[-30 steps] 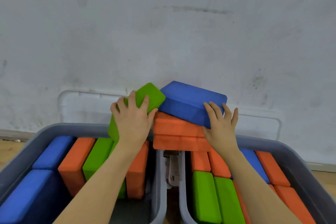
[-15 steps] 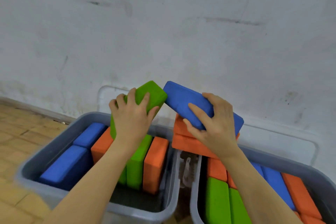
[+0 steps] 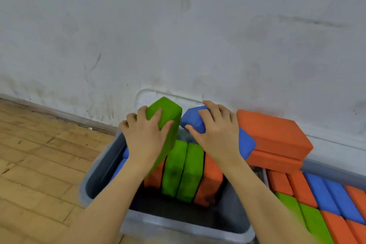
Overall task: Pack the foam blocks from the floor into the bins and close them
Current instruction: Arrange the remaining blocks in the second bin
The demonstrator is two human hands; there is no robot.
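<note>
My left hand (image 3: 145,136) grips a green foam block (image 3: 168,117), held tilted over the left grey bin (image 3: 103,166). My right hand (image 3: 216,134) is closed around a blue foam block (image 3: 246,144) above the same bin. Inside that bin, green blocks (image 3: 183,170) and an orange block (image 3: 210,180) stand on edge, with blue ones partly hidden at the left. Two orange blocks (image 3: 273,134) lie stacked across the bins' far rims. The right bin (image 3: 334,168) holds rows of orange, blue and green blocks.
A white wall (image 3: 178,35) rises just behind the bins. A pale bin lid (image 3: 150,95) leans against it behind the left bin. Wooden floor (image 3: 39,154) stretches to the left.
The view has swung left and closer to the left bin. My right hand has lifted the blue block off the orange stack and brought it over the left bin, beside the green block.
</note>
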